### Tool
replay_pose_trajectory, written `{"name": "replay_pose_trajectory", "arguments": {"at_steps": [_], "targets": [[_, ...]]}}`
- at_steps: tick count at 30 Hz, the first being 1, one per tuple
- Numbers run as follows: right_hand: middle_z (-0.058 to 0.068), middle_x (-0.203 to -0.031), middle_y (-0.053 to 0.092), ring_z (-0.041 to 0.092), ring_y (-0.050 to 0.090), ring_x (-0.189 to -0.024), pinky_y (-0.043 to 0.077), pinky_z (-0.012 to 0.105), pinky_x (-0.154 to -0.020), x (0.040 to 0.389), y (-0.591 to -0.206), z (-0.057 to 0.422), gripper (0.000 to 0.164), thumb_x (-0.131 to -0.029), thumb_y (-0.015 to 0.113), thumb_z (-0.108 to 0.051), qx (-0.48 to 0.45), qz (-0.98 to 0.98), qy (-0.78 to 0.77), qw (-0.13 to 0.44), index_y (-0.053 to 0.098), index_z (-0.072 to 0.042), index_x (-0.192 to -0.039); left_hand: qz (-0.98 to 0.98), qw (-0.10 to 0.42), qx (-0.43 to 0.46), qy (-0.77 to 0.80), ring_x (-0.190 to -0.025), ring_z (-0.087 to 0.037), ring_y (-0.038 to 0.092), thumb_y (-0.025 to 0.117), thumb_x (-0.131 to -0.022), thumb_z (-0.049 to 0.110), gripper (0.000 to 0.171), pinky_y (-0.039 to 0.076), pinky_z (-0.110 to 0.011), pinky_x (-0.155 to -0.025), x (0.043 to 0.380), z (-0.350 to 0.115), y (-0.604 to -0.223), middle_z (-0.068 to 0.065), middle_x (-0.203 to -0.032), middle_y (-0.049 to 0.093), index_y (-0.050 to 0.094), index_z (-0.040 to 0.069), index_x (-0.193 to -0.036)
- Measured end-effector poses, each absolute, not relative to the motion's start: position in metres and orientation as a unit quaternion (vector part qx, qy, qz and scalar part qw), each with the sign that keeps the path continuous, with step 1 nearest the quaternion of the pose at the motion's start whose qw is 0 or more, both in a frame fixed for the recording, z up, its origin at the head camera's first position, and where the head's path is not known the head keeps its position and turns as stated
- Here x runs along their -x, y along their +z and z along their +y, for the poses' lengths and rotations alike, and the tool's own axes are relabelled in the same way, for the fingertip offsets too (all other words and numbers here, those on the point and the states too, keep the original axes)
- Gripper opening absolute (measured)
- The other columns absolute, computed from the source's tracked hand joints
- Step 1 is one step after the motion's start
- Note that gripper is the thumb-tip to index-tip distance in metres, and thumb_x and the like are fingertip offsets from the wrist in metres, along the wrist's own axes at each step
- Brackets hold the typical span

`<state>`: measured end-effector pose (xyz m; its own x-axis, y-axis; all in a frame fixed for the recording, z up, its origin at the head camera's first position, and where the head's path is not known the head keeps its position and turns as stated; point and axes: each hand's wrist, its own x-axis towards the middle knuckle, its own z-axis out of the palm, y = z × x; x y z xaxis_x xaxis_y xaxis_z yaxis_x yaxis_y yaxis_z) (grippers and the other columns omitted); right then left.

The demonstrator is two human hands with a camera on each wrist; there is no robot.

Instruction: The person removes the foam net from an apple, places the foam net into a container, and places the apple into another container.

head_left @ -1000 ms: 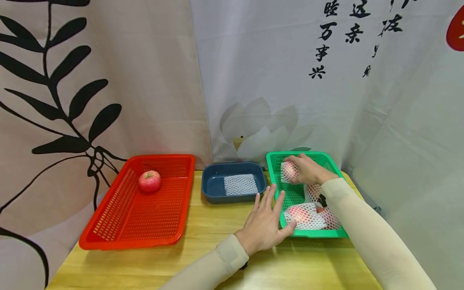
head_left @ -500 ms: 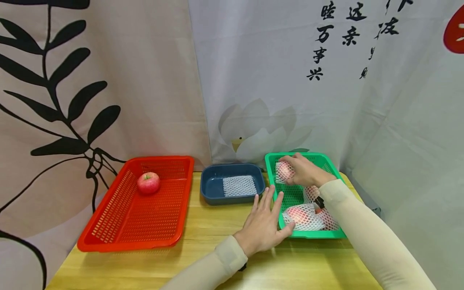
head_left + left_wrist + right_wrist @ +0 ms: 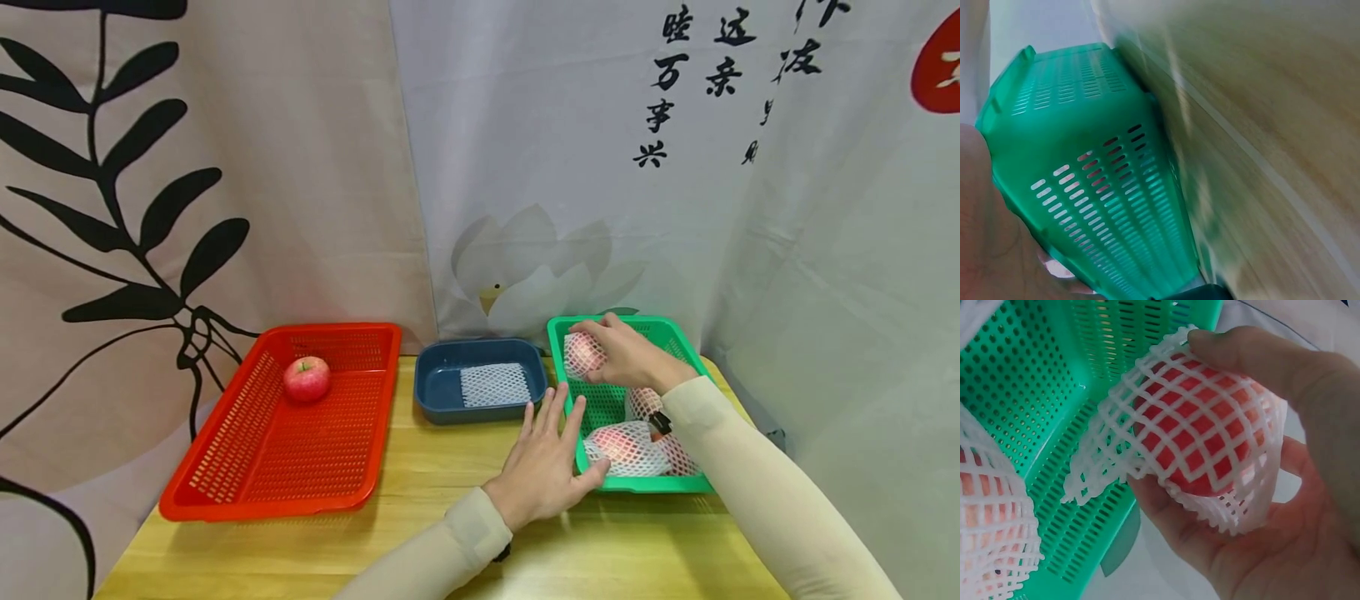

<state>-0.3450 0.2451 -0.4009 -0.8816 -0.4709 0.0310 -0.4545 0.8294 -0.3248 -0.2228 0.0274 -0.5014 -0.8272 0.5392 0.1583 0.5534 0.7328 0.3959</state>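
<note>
In the head view my right hand (image 3: 633,354) grips an apple in a white foam net (image 3: 585,356) over the back of the green basket (image 3: 637,483). The right wrist view shows the red apple (image 3: 1191,425) through the mesh, thumb on one side and fingers on the other, with loose net hanging off one end. More netted apples (image 3: 626,446) lie at the basket's near end, partly hidden by my right forearm. My left hand (image 3: 543,467) has its fingers spread at the basket's left side. In the left wrist view part of that hand (image 3: 997,244) borders the green wall.
A red basket (image 3: 300,492) stands on the left of the wooden table (image 3: 420,542) with one bare apple (image 3: 307,379) inside. Between the baskets sits a dark blue tray (image 3: 438,383) holding an empty white foam net (image 3: 495,385). A printed curtain (image 3: 337,208) hangs behind.
My right hand has shifted slightly left with the netted apple, toward the green basket's left rim. My left hand keeps its place.
</note>
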Motion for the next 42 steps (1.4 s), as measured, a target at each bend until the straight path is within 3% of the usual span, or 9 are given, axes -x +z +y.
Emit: {"name": "replay_pose_trajectory", "arguments": {"at_steps": [9, 23, 34, 42], "targets": [[0.027, -0.149, 0.059, 0.027, 0.070, -0.100, 0.064, 0.052, -0.088, 0.331, -0.399, 0.241, 0.086, -0.099, 0.094, -0.018, 0.245, 0.953, -0.176, 0.014, 0.052, -0.016, -0.174, -0.933, 0.003, 0.280, -0.227, -0.185, -0.044, 0.004, 0.036, -0.117, 0.079, 0.097, 0.016, -0.072, -0.147, 0.222, 0.025, -0.501, -0.013, -0.199, -0.005, 0.008, 0.021, -0.189], [0.028, -0.157, 0.057, 0.030, 0.073, -0.109, 0.066, 0.059, -0.094, 0.313, -0.401, 0.237, 0.087, -0.101, 0.094, -0.023, 0.244, 0.954, -0.173, 0.002, 0.049, -0.019, -0.176, -0.931, 0.006, 0.287, -0.227, -0.185, -0.043, 0.011, 0.036, -0.118, 0.079, 0.096, 0.020, -0.076, -0.145, 0.214, 0.013, -0.497, -0.013, -0.199, 0.007, 0.019, 0.015, -0.188], [0.027, -0.157, 0.057, 0.030, 0.073, -0.108, 0.067, 0.056, -0.092, 0.299, -0.397, 0.230, 0.088, -0.100, 0.094, -0.023, 0.259, 0.949, -0.177, -0.020, 0.050, -0.017, -0.176, -0.934, 0.026, 0.288, -0.212, -0.184, -0.045, 0.016, 0.043, -0.119, 0.073, 0.092, 0.021, -0.077, -0.144, 0.208, -0.008, -0.490, -0.015, -0.197, 0.016, 0.024, 0.014, -0.187], [0.023, -0.148, 0.060, 0.022, 0.066, -0.096, 0.061, 0.042, -0.079, 0.288, -0.394, 0.221, 0.088, -0.100, 0.095, -0.024, 0.281, 0.941, -0.184, -0.035, 0.051, -0.018, -0.175, -0.943, 0.048, 0.270, -0.189, -0.182, -0.047, 0.023, 0.043, -0.119, 0.074, 0.091, 0.024, -0.077, -0.143, 0.206, -0.029, -0.487, -0.015, -0.196, 0.020, 0.030, 0.014, -0.186]]}}
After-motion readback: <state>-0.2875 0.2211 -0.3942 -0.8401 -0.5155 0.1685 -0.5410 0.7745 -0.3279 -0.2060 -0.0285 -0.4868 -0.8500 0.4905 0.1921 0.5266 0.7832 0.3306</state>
